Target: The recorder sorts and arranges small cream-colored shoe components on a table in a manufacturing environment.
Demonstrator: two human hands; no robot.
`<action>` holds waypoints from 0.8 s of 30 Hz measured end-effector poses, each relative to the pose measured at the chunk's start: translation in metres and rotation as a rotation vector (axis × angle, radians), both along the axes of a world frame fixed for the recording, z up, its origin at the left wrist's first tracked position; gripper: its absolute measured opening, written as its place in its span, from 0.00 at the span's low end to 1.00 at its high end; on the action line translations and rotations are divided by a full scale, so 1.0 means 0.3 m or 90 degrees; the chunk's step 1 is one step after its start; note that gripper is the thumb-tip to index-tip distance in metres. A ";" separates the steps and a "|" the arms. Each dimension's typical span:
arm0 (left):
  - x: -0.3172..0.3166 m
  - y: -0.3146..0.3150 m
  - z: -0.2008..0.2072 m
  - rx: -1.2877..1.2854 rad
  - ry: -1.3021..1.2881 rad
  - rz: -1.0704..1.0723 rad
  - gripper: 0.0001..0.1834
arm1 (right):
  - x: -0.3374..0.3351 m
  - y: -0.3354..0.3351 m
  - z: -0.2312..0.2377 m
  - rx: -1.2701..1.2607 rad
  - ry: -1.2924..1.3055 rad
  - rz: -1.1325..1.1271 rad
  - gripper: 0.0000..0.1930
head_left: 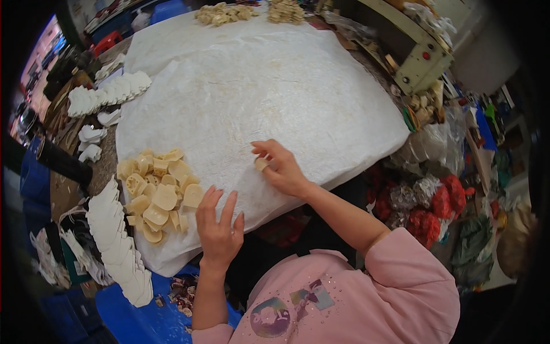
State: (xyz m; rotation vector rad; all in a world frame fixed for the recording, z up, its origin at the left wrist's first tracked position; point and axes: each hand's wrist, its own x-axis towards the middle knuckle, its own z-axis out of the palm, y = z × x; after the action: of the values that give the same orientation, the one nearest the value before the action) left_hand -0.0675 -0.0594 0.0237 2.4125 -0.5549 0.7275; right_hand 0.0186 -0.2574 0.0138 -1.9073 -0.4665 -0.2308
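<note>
My right hand (281, 169) is over the middle of the white-covered table (246, 97). Its thumb and fingers pinch a small cream piece (261, 164), mostly hidden by the fingers; it looks like a shoe heel. My left hand (220, 229) hangs over the table's near edge with fingers spread, holding nothing that I can see. Just left of it lies a loose pile of cream plastic shoe heels (164, 196), some with rounded tops up, others showing hollow undersides with holes.
Overlapping white flat pieces lie in a row (117, 241) at the near left and in another row (109, 94) farther back. Two cream piles (226, 14) sit at the far edge. A machine (421, 66) stands far right, bags (441, 203) below. A blue surface (143, 312) is near left.
</note>
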 end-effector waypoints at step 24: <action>0.130 -0.042 -0.029 0.119 0.289 0.016 0.28 | 0.138 -0.113 -0.010 -0.194 -0.008 0.317 0.22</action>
State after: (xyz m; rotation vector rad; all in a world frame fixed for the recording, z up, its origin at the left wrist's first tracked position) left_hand -0.0285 -0.0721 0.0150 2.6441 -0.4184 0.1237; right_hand 0.0601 -0.2913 0.0107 -2.0114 -1.0105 0.1652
